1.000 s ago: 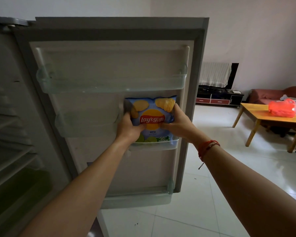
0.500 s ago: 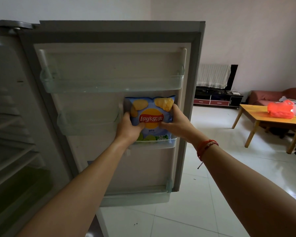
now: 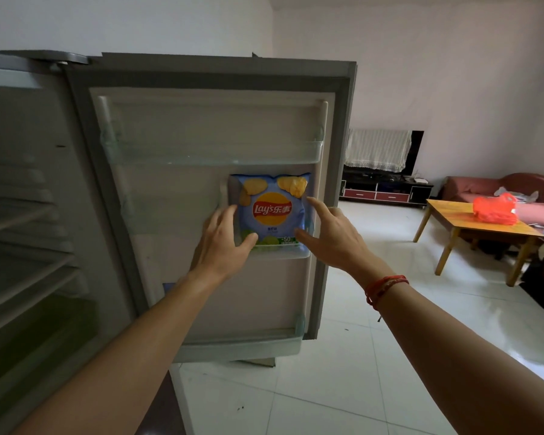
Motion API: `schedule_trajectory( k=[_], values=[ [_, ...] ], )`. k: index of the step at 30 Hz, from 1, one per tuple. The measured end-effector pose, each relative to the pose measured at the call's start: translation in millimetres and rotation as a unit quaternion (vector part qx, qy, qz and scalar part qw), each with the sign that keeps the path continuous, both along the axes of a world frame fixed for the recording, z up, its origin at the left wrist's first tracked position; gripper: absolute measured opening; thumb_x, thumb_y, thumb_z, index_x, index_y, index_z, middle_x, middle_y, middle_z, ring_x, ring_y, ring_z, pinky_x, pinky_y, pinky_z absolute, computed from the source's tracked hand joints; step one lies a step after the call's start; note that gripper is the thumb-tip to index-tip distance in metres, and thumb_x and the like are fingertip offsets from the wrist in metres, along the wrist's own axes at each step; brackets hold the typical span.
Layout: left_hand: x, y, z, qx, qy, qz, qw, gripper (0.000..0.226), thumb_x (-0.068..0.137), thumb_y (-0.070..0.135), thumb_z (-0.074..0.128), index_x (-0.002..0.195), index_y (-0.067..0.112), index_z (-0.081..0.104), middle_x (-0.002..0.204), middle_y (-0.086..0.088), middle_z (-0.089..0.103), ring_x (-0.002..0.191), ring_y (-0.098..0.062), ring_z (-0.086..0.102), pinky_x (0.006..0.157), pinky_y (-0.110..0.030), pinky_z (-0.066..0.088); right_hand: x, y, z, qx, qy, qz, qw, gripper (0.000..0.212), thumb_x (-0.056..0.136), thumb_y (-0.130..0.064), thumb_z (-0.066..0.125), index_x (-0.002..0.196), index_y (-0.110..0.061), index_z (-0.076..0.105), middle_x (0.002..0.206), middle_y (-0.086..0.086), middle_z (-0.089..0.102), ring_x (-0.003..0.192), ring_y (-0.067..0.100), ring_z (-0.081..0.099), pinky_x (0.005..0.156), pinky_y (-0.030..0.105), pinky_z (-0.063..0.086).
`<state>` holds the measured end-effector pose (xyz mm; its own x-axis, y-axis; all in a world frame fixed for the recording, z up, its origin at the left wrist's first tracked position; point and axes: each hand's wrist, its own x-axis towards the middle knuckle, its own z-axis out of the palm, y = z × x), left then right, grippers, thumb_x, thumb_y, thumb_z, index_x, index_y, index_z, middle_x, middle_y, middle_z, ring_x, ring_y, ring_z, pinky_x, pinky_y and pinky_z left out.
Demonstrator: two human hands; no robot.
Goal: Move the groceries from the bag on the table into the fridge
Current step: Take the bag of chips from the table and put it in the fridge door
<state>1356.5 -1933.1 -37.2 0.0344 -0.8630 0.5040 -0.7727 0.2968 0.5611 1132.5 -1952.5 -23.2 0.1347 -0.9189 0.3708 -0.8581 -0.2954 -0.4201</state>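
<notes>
A blue bag of Lay's chips (image 3: pixel 272 208) stands upright in the small right-hand shelf of the open fridge door (image 3: pixel 201 127). My left hand (image 3: pixel 223 243) is just left of the bag, fingers straight, thumb near its lower left corner. My right hand (image 3: pixel 330 233) is just right of it, fingers spread and straight, no longer around the bag. The red grocery bag (image 3: pixel 493 208) lies on the wooden table (image 3: pixel 453 215) at the far right.
The fridge interior (image 3: pixel 22 246) with its wire shelves is on the left. Door shelves above and below the chips hold nothing visible. A pink sofa (image 3: pixel 522 186) and a TV stand (image 3: pixel 387 189) line the far wall. White tile floor lies between the fridge and the table.
Both hands have let go of the chips bag and drawn back slightly, fingers opening. The bag stays in the door shelf. My head has pulled back a little.
</notes>
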Motion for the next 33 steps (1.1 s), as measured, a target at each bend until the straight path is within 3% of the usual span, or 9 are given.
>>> schedule_trajectory(
  k=[3,7,9,14,23,33],
  values=[
    [5.9,16.2,-3.7,-0.018,-0.078,0.032,0.996,0.074,0.091,0.044,0.063,0.15,0.012,0.032,0.157,-0.011,0.027,0.143,-0.028,0.025,0.106,-0.043,0.039,-4.1,20.4,-2.9,-0.01,0.047,-0.03,0.998,0.079,0.091,-0.061,0.059,0.156,-0.037,0.02,0.146,0.016,0.041,0.127,0.036,0.048,0.094,0.046,0.051],
    [13.7,37.5,-7.6,-0.054,-0.171,0.049,0.983,0.076,0.088,0.05,0.065,0.146,0.007,0.041,0.154,-0.02,0.032,0.14,-0.038,0.032,0.102,-0.051,0.042,-10.5,44.1,-3.6,-0.019,0.102,-0.056,0.993,0.079,0.092,-0.066,0.053,0.157,-0.039,0.018,0.16,0.018,0.025,0.142,0.04,0.033,0.108,0.054,0.04],
    [18.8,45.2,-10.7,-0.053,-0.189,0.063,0.978,0.08,0.087,0.06,0.055,0.144,0.006,0.043,0.152,-0.021,0.035,0.139,-0.039,0.033,0.102,-0.052,0.041,-11.5,53.9,-2.5,-0.024,0.12,-0.063,0.99,0.08,0.092,-0.068,0.051,0.158,-0.039,0.017,0.162,0.018,0.021,0.145,0.04,0.029,0.11,0.054,0.036],
    [22.3,53.3,-10.6,-0.045,-0.197,0.07,0.977,0.096,0.079,0.075,0.026,0.147,0.009,0.04,0.154,-0.018,0.034,0.142,-0.036,0.03,0.108,-0.051,0.036,-10.1,68.1,-0.2,-0.023,0.132,-0.067,0.989,0.081,0.092,-0.07,0.048,0.159,-0.037,0.015,0.164,0.016,0.018,0.147,0.04,0.027,0.112,0.055,0.035],
    [0.5,51.7,-8.5,-0.053,-0.188,0.048,0.98,0.086,0.084,0.069,0.035,0.147,0.01,0.038,0.153,-0.018,0.035,0.141,-0.034,0.031,0.107,-0.05,0.037,-31.1,76.1,-3.3,-0.037,0.142,-0.084,0.986,0.077,0.093,-0.068,0.046,0.158,-0.038,0.017,0.163,0.017,0.022,0.145,0.04,0.031,0.109,0.054,0.037],
    [-59.0,38.9,-9.0,-0.082,-0.191,-0.045,0.977,0.091,0.082,0.073,0.025,0.149,0.011,0.036,0.154,-0.015,0.033,0.142,-0.033,0.029,0.109,-0.05,0.039,-86.6,107.8,-9.0,-0.022,0.158,-0.181,0.97,0.075,0.095,-0.067,0.043,0.158,-0.039,0.015,0.163,0.015,0.024,0.144,0.038,0.033,0.108,0.051,0.038]
  ],
)
